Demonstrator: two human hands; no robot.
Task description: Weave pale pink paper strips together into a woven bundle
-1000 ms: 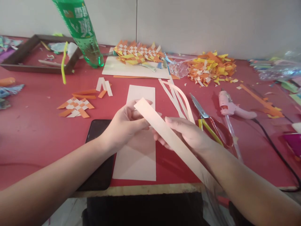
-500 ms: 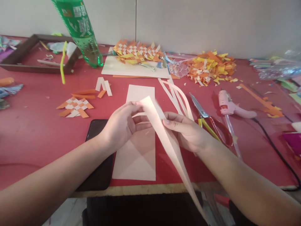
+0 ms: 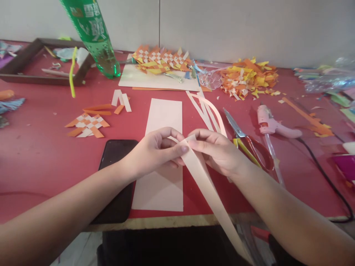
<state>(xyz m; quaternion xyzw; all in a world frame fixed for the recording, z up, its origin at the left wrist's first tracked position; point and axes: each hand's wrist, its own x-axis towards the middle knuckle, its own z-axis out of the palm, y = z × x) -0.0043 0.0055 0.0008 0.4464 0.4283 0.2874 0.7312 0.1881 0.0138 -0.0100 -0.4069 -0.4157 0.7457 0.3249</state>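
Observation:
Both hands pinch the top end of a long cream paper strip (image 3: 209, 190), which looks folded lengthwise and hangs down past the table's front edge. My left hand (image 3: 158, 149) is closed on its left side, thumb on top. My right hand (image 3: 217, 149) grips the same end from the right, thumb and fingers close to the left ones. Below the hands a cream paper sheet (image 3: 163, 118) lies flat on the red table. Several narrow white paper strips (image 3: 201, 109) lie just beyond my right hand. A black phone (image 3: 118, 151) lies partly under my left forearm.
Scissors (image 3: 244, 138) and a pink glue gun (image 3: 270, 122) with a cord lie to the right. A woven orange-and-white paper fish (image 3: 88, 125) lies left. Behind stand a green bottle (image 3: 97, 40), a dark frame (image 3: 33, 78) and a pile of orange and yellow paper pieces (image 3: 248, 77).
My hands have come together at the strip's top end, which has moved lower and slightly right. My left thumb now presses on top of the paper.

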